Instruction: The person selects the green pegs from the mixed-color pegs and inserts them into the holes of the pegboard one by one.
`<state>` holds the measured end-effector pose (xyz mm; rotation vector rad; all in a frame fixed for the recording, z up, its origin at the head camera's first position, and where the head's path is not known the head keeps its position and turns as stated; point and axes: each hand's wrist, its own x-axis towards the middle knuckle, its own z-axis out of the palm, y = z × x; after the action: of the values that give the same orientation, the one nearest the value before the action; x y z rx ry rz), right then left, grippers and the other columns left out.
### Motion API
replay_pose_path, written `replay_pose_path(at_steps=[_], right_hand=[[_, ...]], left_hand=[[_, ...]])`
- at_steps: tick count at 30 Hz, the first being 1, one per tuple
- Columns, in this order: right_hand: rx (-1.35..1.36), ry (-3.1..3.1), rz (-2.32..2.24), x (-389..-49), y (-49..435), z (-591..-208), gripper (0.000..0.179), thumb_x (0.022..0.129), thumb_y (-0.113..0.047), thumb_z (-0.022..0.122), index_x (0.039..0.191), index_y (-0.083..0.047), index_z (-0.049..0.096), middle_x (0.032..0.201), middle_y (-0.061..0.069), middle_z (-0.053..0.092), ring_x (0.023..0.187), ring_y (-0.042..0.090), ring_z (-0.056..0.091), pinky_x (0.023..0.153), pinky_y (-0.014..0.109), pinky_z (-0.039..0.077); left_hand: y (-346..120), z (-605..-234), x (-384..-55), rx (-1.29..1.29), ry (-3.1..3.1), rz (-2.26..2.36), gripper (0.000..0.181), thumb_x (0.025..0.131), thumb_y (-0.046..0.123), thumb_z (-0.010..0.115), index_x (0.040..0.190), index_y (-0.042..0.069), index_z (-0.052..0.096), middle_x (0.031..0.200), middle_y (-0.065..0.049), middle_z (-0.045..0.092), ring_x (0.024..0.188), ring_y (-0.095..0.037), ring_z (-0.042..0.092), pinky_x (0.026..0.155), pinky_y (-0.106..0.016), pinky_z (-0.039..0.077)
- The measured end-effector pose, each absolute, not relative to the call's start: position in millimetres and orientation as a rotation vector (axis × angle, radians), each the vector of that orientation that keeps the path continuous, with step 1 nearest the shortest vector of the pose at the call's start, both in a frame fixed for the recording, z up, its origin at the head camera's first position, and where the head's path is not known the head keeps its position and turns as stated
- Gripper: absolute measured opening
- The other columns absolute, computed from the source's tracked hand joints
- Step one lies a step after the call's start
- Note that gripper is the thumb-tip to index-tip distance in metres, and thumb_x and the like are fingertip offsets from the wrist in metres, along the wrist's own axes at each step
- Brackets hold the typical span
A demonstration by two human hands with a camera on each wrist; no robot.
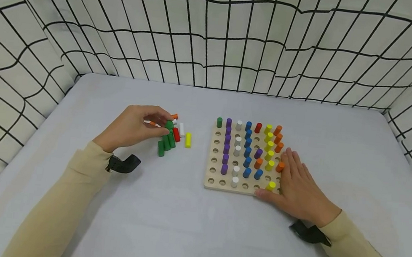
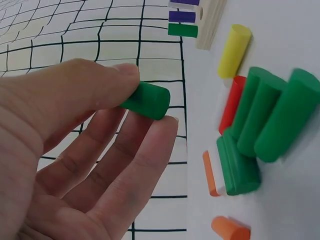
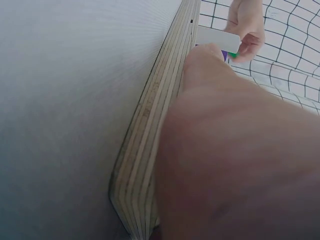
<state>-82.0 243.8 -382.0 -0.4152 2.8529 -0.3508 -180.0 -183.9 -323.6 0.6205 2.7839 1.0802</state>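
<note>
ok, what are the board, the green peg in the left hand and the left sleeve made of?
Board: wood, probably plywood, matt; its edge shows pale and darker layers.
Green peg in the left hand: painted wood or plastic, can't tell; even colour, smooth, soft sheen, no grain visible.
Left sleeve: likely fabric, matt; soft creases toward the hand.

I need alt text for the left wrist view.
A left hand pinches a green peg in close-up. At right, loose green pegs, a red peg, a yellow peg and two orange pegs lie on a white tabletop; at the top, a wooden pegboard holds purple pegs and another green peg, with a black wire grid behind.
</note>
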Motion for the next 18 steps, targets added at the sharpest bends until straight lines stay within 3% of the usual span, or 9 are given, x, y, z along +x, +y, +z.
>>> replay_pose_path(at_steps=[7, 18], right_hand=[[-0.396, 2.844, -0.357, -82.8, 242.9, -380.7, 0.130, 0.088, -0.084, 0.052, 0.161, 0.011, 0.001, 0.172, 0.030, -0.005, 0.160, 0.052, 0.001, 0.126, 0.073, 0.015], [-0.378, 2.846, -0.360, -83.4, 241.9, -381.4, 0.133, 0.085, -0.086, 0.052, 0.161, 0.011, 0.003, 0.172, 0.030, -0.002, 0.160, 0.052, 0.003, 0.127, 0.072, 0.015]], left_hand=[[-172.1, -321.0, -184.4, 0.639, 2.755, 1.140, 0.029, 0.093, 0.020, 0.078, 0.121, 0.017, 0.073, 0.119, -0.003, 0.075, 0.108, -0.018, 0.072, 0.100, -0.042, 0.061], [-152.5, -321.9, -189.7, 0.618, 2.755, 1.309, 0.028, 0.092, 0.019, 0.080, 0.119, 0.017, 0.074, 0.119, -0.004, 0.075, 0.110, -0.018, 0.072, 0.099, -0.037, 0.062]])
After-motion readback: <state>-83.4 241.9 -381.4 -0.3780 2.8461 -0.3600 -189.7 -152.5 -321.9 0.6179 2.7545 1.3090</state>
